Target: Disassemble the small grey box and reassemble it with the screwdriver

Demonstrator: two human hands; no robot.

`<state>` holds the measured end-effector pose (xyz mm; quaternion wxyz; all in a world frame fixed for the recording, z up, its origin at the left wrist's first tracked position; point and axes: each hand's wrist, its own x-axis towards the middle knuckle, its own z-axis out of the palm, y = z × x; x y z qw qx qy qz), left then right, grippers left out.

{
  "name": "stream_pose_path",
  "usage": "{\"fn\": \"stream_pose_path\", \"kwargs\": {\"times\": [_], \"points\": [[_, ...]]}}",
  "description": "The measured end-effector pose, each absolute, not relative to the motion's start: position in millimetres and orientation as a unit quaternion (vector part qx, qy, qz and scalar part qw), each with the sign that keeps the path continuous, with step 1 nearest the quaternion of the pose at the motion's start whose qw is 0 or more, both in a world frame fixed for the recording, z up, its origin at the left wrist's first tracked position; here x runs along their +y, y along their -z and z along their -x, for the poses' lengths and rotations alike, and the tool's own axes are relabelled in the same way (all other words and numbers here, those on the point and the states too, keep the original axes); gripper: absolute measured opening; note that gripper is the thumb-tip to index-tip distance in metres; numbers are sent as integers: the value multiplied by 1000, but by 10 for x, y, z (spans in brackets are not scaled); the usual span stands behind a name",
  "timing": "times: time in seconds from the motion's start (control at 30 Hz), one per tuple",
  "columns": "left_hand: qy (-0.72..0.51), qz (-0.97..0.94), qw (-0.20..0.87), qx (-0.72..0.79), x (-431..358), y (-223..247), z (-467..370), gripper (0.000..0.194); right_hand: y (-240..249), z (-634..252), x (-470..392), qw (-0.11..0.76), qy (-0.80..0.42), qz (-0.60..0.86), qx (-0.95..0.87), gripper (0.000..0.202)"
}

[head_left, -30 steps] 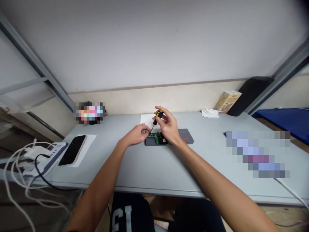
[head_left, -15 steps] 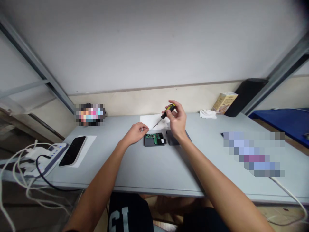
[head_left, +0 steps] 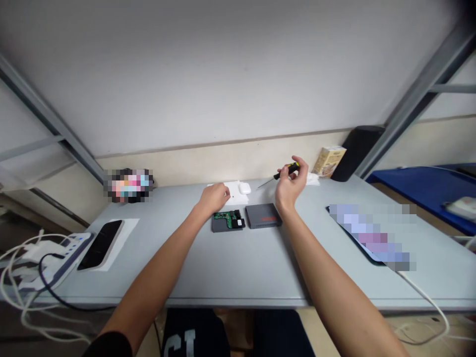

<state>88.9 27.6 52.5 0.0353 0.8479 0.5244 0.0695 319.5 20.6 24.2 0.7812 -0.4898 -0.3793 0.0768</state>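
Observation:
My right hand grips a black and yellow screwdriver, its thin shaft pointing down and left above the desk. Over the left part of a white sheet of paper is my left hand, its fingers curled together; whatever they may pinch is hidden. A tiny dark piece lies on the paper beside those fingers. Nearer me sits a dark grey casing half with a green circuit board on it. To its right lies a grey cover with a row of small holes along its front edge.
A white rounded case rests on the paper. Toward the left are a phone and a power strip with tangled cables. A tablet-like device, a carton and a black cylinder occupy the right side.
My right hand has moved right and away from the paper with the screwdriver, uncovering the grey cover. My left hand has shifted from beside the circuit board onto the paper. The view has turned slightly.

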Motion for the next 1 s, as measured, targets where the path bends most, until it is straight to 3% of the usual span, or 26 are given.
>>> {"fn": "stream_pose_path", "kwargs": {"times": [0.13, 0.27, 0.4, 0.5, 0.6, 0.8, 1.0], "points": [[-79, -855, 54, 510, 264, -480, -896, 23, -437, -3137, -11, 756, -19, 494, -429, 44], [-171, -844, 102, 499, 144, -431, -700, 35, -660, -3083, -188, 687, -60, 456, -562, 42], [-207, -868, 178, 416, -151, -354, -356, 37, -730, -3038, -211, 499, -177, 459, -713, 43], [-193, -876, 207, 390, -372, -269, -151, 59, -698, -2966, -221, 299, -251, 500, -773, 37], [-186, -866, 218, 410, -468, -209, -84, 73, -683, -2855, -281, 189, -268, 504, -799, 35], [-202, -860, 243, 400, -458, -226, -149, 71, -673, -2623, -406, 93, -262, 488, -827, 63], [-199, -840, 260, 432, -468, -240, -112, 80, -723, -2698, -456, 123, -288, 475, -823, 55]]}}
